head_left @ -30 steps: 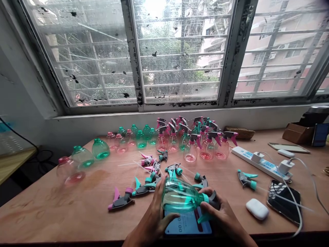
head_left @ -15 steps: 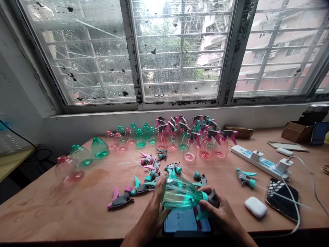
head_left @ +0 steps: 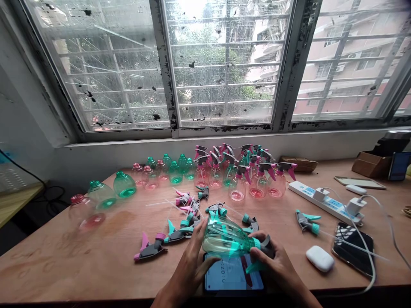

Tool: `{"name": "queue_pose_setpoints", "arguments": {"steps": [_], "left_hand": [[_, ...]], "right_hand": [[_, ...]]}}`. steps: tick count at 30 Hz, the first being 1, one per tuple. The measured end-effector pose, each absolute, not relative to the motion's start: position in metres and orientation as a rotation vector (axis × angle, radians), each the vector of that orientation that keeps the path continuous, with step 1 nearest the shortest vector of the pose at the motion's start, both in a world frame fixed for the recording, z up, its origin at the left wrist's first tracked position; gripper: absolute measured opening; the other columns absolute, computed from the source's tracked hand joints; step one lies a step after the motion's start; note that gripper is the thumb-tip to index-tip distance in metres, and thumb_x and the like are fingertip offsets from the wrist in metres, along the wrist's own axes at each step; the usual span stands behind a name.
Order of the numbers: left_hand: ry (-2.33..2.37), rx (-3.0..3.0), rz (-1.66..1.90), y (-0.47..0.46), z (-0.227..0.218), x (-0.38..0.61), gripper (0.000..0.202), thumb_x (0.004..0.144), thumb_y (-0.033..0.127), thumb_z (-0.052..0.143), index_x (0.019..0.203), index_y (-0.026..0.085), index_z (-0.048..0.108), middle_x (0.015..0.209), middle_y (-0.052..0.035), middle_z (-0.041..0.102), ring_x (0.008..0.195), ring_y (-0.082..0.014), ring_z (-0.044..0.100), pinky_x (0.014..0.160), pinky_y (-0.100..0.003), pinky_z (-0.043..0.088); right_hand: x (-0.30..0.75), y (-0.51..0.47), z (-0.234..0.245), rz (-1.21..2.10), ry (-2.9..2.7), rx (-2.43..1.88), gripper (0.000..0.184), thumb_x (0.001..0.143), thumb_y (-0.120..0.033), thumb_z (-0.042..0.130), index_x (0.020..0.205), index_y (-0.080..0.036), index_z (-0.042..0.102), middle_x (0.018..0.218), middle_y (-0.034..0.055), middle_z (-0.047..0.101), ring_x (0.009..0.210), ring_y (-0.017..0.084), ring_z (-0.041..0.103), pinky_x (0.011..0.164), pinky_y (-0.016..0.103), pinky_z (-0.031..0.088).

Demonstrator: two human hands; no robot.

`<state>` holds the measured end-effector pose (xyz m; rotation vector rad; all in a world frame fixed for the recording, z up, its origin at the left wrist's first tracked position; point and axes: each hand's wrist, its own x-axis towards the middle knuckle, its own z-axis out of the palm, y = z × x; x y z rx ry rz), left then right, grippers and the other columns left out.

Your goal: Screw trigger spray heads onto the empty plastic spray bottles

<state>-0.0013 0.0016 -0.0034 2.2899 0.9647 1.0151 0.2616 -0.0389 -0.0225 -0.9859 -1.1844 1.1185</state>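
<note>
A green see-through spray bottle (head_left: pixel 224 237) lies sideways in the air between my hands, its base to the left. My left hand (head_left: pixel 194 256) grips it around the base. At the neck, the fingers of my right hand (head_left: pixel 272 261) close round the turquoise collar and grey trigger head (head_left: pixel 267 247); the turquoise trigger points down. Below the bottle lies a phone (head_left: pixel 227 276) with a lit screen. Loose trigger heads with tubes, such as a pink-and-grey one (head_left: pixel 150 248), are scattered just beyond and left of my hands.
Bottles with trigger heads (head_left: pixel 257 184) stand in a group at the back. Open-necked bottles (head_left: pixel 125 184) stand to the left. On the right are a power strip (head_left: pixel 308 194), a white earbud case (head_left: pixel 320 258), a dark phone (head_left: pixel 351 248), cables and another trigger head (head_left: pixel 306 222).
The bottle has tipped and turned slightly in my hands, its base end rising a little. My left thumb has come down off its side, and more of the phone screen shows.
</note>
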Motion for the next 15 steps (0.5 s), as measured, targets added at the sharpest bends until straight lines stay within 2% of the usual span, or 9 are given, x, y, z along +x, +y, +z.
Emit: {"name": "queue_pose_setpoints", "arguments": {"steps": [2,5,7,13,15], "left_hand": [[0.967,2.278,1.005,0.0008,-0.0019,-0.0006,0.075,0.098,0.041,0.055,0.158,0.036,0.009,0.164,-0.0081,0.024,0.152,-0.0328,0.019,0.121,-0.053,0.026],[0.946,2.273,0.982,0.0000,-0.0003,-0.0006,0.090,0.091,0.046,0.065,0.158,0.033,0.007,0.166,-0.0100,0.020,0.152,-0.0347,0.013,0.121,-0.054,0.023],[0.944,2.262,0.972,0.0001,0.0000,-0.0009,0.090,0.091,0.046,0.066,0.158,0.032,0.008,0.166,-0.0098,0.018,0.153,-0.0346,0.012,0.122,-0.055,0.021],[0.935,2.250,1.018,0.0017,-0.0038,-0.0003,0.070,0.101,0.038,0.050,0.158,0.035,0.010,0.165,-0.0086,0.023,0.151,-0.0308,0.022,0.121,-0.051,0.026],[0.957,2.273,1.051,0.0013,-0.0046,-0.0002,0.074,0.097,0.043,0.056,0.157,0.037,0.013,0.162,-0.0097,0.030,0.149,-0.0325,0.029,0.119,-0.052,0.030]], "right_hand": [[0.2616,-0.0389,-0.0227,1.125,-1.184,-0.989,0.034,0.081,-0.045,0.077,0.099,-0.020,0.063,0.063,-0.0058,0.056,0.056,0.013,0.053,0.051,0.021,0.043],[0.2610,-0.0392,-0.0221,1.116,-1.202,-0.994,0.034,0.080,-0.044,0.078,0.098,-0.020,0.064,0.067,-0.0051,0.058,0.057,0.012,0.054,0.052,0.021,0.043],[0.2605,-0.0396,-0.0211,1.106,-1.217,-1.001,0.034,0.078,-0.044,0.079,0.097,-0.020,0.064,0.072,-0.0041,0.059,0.059,0.012,0.054,0.053,0.021,0.044],[0.2610,-0.0390,-0.0191,1.143,-1.192,-1.034,0.039,0.079,-0.050,0.077,0.098,-0.020,0.061,0.062,-0.0052,0.059,0.056,0.014,0.055,0.051,0.022,0.044],[0.2614,-0.0386,-0.0195,1.148,-1.185,-1.040,0.040,0.078,-0.049,0.077,0.098,-0.019,0.061,0.063,-0.0047,0.060,0.056,0.015,0.056,0.051,0.023,0.045]]}}
